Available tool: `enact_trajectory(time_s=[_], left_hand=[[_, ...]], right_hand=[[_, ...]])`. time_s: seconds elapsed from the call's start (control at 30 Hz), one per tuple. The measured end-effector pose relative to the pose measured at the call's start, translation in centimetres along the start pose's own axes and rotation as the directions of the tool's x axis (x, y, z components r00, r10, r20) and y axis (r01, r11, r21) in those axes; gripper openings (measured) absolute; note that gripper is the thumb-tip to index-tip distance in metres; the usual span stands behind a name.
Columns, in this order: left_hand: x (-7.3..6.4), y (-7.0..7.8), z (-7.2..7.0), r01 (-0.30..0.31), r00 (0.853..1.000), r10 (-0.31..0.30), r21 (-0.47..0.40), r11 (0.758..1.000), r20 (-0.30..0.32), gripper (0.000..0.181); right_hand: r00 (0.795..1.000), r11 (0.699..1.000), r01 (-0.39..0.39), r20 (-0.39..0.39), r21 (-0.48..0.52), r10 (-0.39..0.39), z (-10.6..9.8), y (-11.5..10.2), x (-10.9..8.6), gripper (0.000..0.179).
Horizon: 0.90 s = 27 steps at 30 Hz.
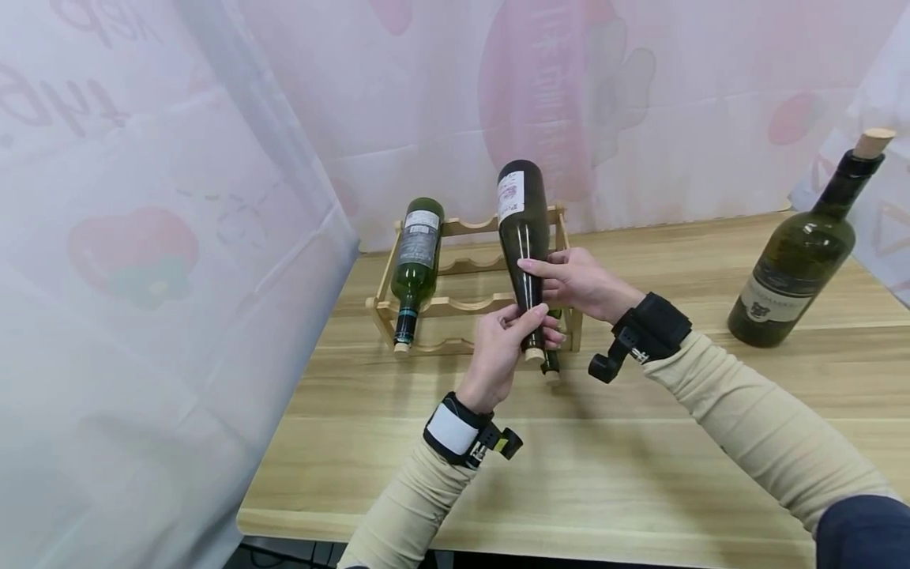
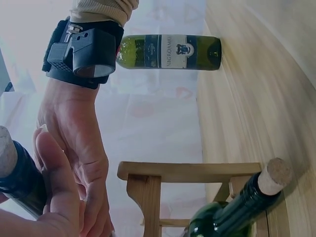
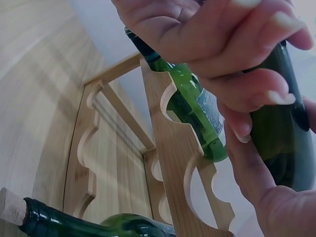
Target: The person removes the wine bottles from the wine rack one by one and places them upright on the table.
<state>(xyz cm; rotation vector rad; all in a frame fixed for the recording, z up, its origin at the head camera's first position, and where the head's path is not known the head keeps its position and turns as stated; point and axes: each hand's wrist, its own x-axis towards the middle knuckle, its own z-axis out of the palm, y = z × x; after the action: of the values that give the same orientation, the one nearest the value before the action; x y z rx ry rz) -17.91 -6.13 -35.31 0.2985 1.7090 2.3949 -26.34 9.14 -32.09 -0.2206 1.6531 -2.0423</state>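
Note:
A dark wine bottle [image 1: 524, 229] with a white label is held in both hands above the right part of a wooden wine rack [image 1: 469, 307], its corked neck tilted down toward the person. My left hand [image 1: 495, 348] grips the neck near the cork. Higher up, around the shoulder of the bottle, my right hand [image 1: 583, 283] holds it between thumb and fingers. One green bottle [image 1: 418, 253] lies on the rack's upper left. Another corked bottle [image 3: 84, 224] lies low in the rack, mostly hidden in the head view by the held bottle and the hands.
An upright green wine bottle [image 1: 789, 261] with a cork stands on the wooden table [image 1: 640, 474] at the right. Printed white curtains [image 1: 426, 95] hang behind the rack and along the left side. The table's front edge runs below the forearms.

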Motion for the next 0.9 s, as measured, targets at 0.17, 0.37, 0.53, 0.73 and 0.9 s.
enact_trajectory(time_s=[0.17, 0.37, 0.53, 0.73, 0.9], left_hand=[[0.2, 0.1, 0.5, -0.003, 1.000, 0.003, -0.005, 1.000, 0.003, 0.035], [0.3, -0.1, 1.0, 0.012, 1.000, -0.012, -0.002, 1.000, 0.020, 0.040], [0.4, -0.3, 1.3, 0.012, 1.000, -0.012, 0.001, 1.000, 0.021, 0.037], [0.5, -0.4, 1.7, 0.009, 0.999, -0.010, 0.009, 1.000, 0.031, 0.030], [0.7, -0.5, 2.0, 0.013, 0.999, -0.013, 0.014, 1.000, 0.029, 0.027]], right_hand=[[0.999, 0.999, 0.034, 0.000, -0.019, -0.034, -0.3, -0.3, -0.4, 0.034], [0.999, 0.998, 0.035, -0.010, -0.051, -0.036, -0.7, -0.4, -0.9, 0.038], [0.999, 0.999, 0.038, -0.006, -0.026, -0.038, -1.1, -0.3, -1.2, 0.040], [0.999, 0.999, 0.033, -0.019, -0.027, -0.034, -1.5, -0.4, -1.5, 0.045], [0.999, 0.998, 0.039, -0.017, -0.039, -0.039, -1.8, -0.5, -1.8, 0.053]])
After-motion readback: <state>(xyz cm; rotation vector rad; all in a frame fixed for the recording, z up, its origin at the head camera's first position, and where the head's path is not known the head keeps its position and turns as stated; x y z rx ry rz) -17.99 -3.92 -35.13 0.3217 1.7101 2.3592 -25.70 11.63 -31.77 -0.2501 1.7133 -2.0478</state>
